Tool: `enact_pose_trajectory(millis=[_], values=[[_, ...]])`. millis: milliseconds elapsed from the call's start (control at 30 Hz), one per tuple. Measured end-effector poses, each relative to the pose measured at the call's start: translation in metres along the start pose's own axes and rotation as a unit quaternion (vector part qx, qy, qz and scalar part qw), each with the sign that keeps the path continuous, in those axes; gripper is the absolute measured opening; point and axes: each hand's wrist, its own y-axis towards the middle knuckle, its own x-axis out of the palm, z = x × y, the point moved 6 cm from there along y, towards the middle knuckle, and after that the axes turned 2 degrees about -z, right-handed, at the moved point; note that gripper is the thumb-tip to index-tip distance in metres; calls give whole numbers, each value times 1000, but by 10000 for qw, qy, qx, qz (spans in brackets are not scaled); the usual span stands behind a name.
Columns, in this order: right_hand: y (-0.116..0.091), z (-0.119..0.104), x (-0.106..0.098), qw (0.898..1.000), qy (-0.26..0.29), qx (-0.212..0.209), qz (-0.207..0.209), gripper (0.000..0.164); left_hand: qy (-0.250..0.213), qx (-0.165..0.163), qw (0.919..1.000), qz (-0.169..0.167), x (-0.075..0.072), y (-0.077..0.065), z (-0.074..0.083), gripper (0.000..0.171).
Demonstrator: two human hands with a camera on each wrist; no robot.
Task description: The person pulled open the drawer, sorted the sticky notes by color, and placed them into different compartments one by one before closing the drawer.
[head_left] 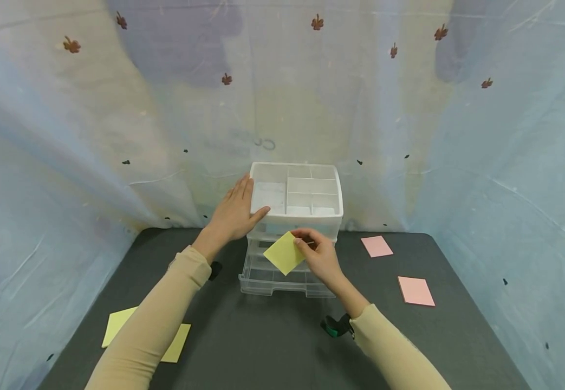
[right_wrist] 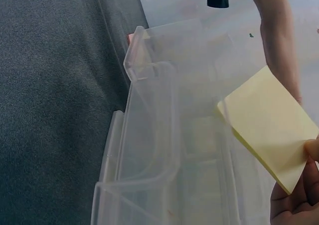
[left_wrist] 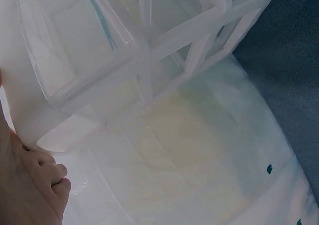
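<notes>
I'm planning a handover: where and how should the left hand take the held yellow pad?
Probably by its free left corner, coming from the left and pinching both faces: the yellow pad is thin and flat, and the right hand pinches its right side.

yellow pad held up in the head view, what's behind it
Behind the yellow pad is a pulled-out clear drawer, its front showing below. What the pad itself covers cannot be seen.
</notes>
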Motion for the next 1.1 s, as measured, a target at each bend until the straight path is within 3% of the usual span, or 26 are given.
enact_pose_trajectory(millis=[333,733,967,1100], values=[[9,12,24,9965,-576,26,-614,21,10,17,10000,16,-1,-1,1,95],[19,17,49,9828,-1109,108,-1476,21,-35,15,10000,-13,0,0,1,95],[24,22,58,9767,-1259,268,-1716,22,-26,43,10000,3,0,0,1,95],[26,25,61,9715,-1473,161,-1853,22,7,44,10000,23,0,0,0,95]])
